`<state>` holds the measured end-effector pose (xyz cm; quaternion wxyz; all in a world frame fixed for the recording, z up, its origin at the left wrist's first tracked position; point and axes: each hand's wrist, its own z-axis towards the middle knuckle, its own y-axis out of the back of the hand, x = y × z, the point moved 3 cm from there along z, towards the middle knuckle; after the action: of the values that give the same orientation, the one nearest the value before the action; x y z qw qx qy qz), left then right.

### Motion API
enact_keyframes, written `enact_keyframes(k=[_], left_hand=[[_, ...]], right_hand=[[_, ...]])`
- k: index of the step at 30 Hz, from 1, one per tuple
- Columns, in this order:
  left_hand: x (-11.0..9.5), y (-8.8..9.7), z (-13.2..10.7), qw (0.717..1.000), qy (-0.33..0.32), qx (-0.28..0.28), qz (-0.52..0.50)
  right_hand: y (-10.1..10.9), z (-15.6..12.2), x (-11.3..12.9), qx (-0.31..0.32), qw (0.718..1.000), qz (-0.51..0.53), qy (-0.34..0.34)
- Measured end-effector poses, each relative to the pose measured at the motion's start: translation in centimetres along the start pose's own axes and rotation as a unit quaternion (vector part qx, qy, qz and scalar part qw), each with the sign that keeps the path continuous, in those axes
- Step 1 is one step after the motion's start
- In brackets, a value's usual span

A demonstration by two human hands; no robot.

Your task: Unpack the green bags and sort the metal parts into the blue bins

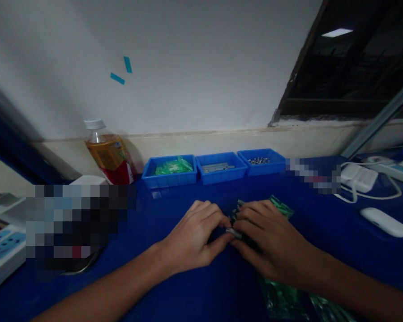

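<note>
- Here's a blue surface (174,295) against a pale wall (188,67), with a dark window (349,67) up on the right.
- Dead centre, both hands meet over a small metal piece (234,233), just above the surface or on it; can't tell which.
- Left hand (196,235): thumb and forefinger almost closed, pinching the piece's near end.
- Right hand (267,237): fingers curled, thumb and fingertips drawn in on the same piece, palm hidden from us.
- Green packaging (281,206) pokes out beyond the right hand, and more green packets (285,299) lie beneath that forearm.
- Along the back, three blue trays (169,180) in a row: green packets left, grey rods (218,167) in the middle, small metal parts (259,160) right.
- A drink bottle (109,154) stands at left; a white case (385,222) lies far right.
</note>
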<state>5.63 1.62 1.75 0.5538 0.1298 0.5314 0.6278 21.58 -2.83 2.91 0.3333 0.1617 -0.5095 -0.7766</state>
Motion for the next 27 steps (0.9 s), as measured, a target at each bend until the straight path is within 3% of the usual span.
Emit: enact_keyframes(k=[5,14,23,27], left_hand=[[0.0,-0.1,-0.1,1.000,-0.001,0.006,0.008],[-0.5,-0.5,0.0,0.996,-0.011,0.052,0.070],[-0.9,-0.2,0.1,0.993,-0.035,0.036,0.108],[-0.7,-0.2,0.0,0.994,-0.012,0.024,0.105]], right_hand=[[-0.2,0.2,0.3,0.009,1.000,-0.019,-0.002],[-0.1,0.2,1.1,-0.035,0.998,-0.059,0.010],[-0.4,0.2,1.7,-0.047,0.998,-0.043,0.009],[-0.1,0.1,1.4,-0.064,0.997,-0.033,-0.004]])
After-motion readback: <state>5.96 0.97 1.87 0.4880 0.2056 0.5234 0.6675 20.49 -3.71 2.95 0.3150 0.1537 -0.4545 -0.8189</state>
